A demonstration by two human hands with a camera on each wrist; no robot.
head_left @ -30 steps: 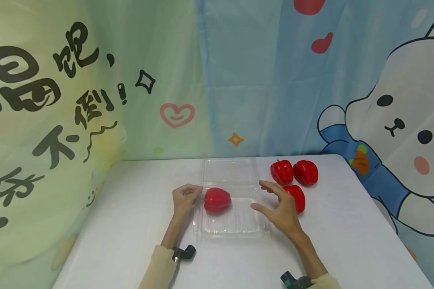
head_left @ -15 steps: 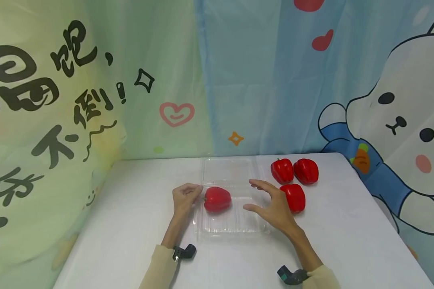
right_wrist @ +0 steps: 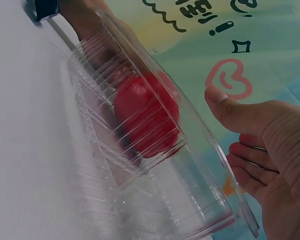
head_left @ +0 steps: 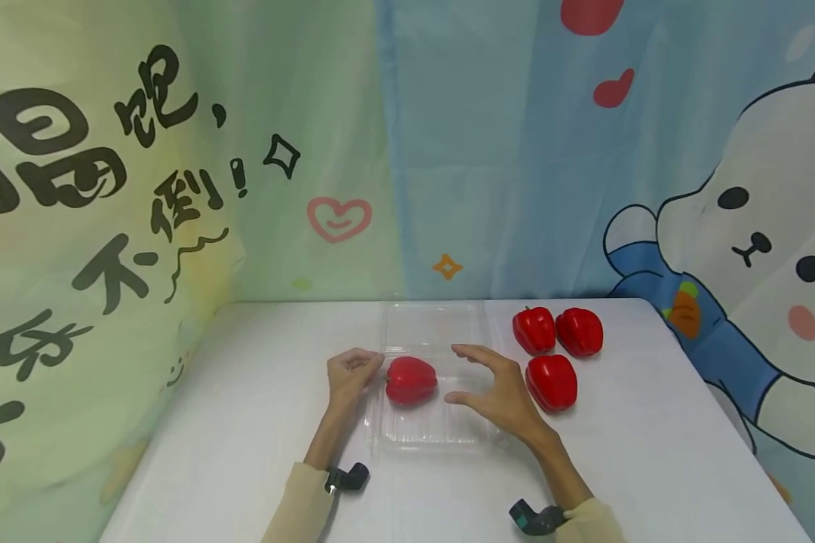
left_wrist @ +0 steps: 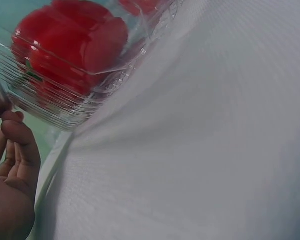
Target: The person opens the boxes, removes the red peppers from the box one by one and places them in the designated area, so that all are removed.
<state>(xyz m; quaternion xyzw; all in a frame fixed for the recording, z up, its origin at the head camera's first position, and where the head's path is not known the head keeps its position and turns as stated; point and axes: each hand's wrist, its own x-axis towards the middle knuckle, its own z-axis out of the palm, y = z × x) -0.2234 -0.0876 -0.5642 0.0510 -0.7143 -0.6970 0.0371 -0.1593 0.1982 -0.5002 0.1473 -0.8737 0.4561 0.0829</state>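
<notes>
A clear plastic clamshell container lies with its lid folded back on the far side. One red bell pepper rests on its side in the left part of the tray. At the tray's left rim, my left hand pinches the edge between thumb and fingertips, as the left wrist view also shows. My right hand hovers over the tray's right part, thumb and fingers spread apart with nothing between them. In the right wrist view the pepper shows through the ribbed plastic wall.
Three more red bell peppers sit to the right of the container: a near one, a back left one and a back right one. A white cloth covers the table. A printed curtain hangs behind it.
My right hand has moved left, away from the near pepper at the right and further over the tray. The left hand and the pepper in the tray stay in place.
</notes>
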